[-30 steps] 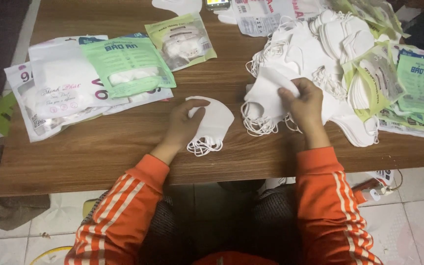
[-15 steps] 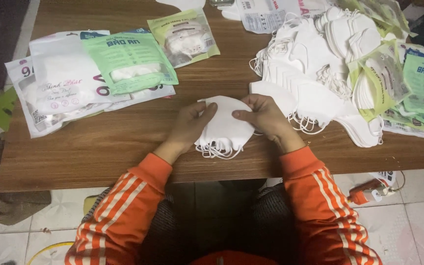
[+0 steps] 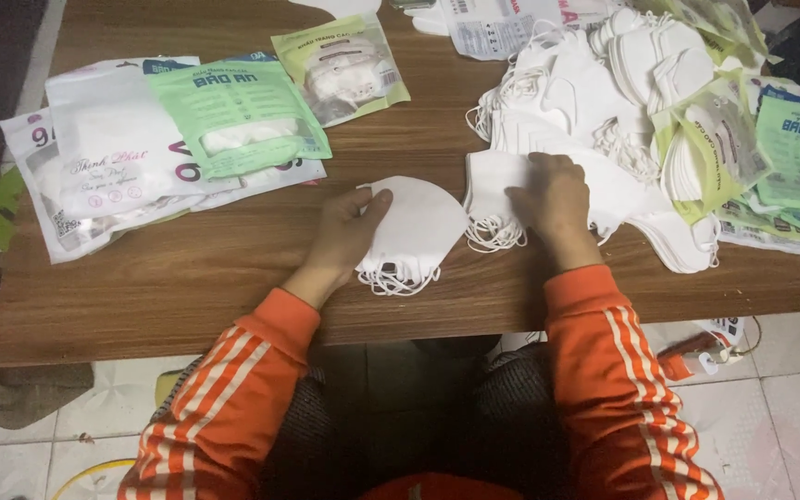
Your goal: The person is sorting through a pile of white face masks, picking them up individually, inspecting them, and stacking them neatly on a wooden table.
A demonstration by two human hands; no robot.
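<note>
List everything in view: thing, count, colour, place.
small mask stack: one, white, table centre, under left hand
loose mask pile: one heap, count unclear, white, table right
sealed mask packets: several, green and white, table left
packets by the pile: several, green, table right edge
table: one, brown wood
floor tiles: pale, below table
sleeves: two, orange with white stripes
left hand: on small mask stack
right hand: on near edge of loose mask pile
</note>
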